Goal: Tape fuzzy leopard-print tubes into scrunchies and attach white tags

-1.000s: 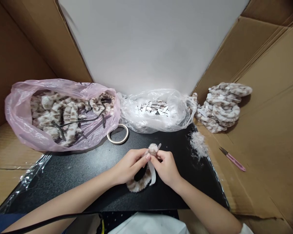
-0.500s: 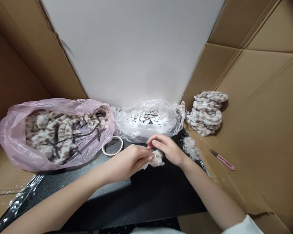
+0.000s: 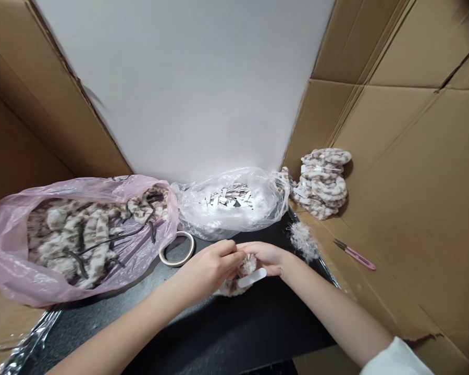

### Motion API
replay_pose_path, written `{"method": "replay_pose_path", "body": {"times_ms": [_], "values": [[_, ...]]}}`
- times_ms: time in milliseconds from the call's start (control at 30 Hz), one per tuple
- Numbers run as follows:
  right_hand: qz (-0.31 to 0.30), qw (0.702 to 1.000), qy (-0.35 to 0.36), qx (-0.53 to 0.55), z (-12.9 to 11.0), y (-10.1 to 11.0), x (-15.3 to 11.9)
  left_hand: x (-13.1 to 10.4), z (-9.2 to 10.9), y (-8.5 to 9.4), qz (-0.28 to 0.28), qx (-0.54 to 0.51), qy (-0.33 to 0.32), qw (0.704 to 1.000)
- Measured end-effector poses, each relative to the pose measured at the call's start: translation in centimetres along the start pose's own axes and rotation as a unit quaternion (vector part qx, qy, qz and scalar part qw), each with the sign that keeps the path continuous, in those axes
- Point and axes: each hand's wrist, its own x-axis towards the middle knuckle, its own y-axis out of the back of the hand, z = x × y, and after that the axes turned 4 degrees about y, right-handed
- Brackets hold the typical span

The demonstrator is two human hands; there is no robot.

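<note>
Between my two hands is a furry brown-and-white band [image 3: 234, 287], bunched just above the black work surface. A white strip-shaped tag [image 3: 252, 278] sticks out from it toward the right. My left hand [image 3: 214, 264] has its fingers closed on the band's left and upper part. Curled round the far right side of it is my right hand [image 3: 266, 256], fingers closed and partly hidden behind the fur. A fluffy round part [image 3: 248, 264] of the band shows between the hands. The fingertips themselves are partly covered.
A pink plastic bag [image 3: 140, 271] of furry bands and dark cords lies left. A clear bag [image 3: 258, 219] holds white tags. Nearby are a tape roll [image 3: 192, 250], fluff scraps [image 3: 303, 240], pink thread snips [image 3: 359, 258] and stacked furry bands [image 3: 324, 185]. Cardboard walls [image 3: 414, 172] flank the surface.
My right hand has turned and curled round the far side of the furry band. The white tag now shows in front, and more of the band is visible. The view has shifted slightly.
</note>
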Motion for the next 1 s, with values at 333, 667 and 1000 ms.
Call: {"method": "replay_pose_path", "body": {"times_ms": [333, 667, 1000], "values": [[0.246, 0.943, 0.224, -0.018, 0.9, -1.0, 0.0, -0.4, -1.0, -2.8, 0.122, -0.083, -0.013, 0.989], [0.289, 0.879, 0.369, -0.086, 1.9, -1.6, -0.1, -0.5, -1.6, -5.2, 0.18, -0.229, 0.145, 0.946], [0.27, 0.896, 0.347, -0.062, 2.2, -2.0, -0.5, -0.3, -1.0, -4.8, 0.106, -0.4, 0.265, 0.871]]}}
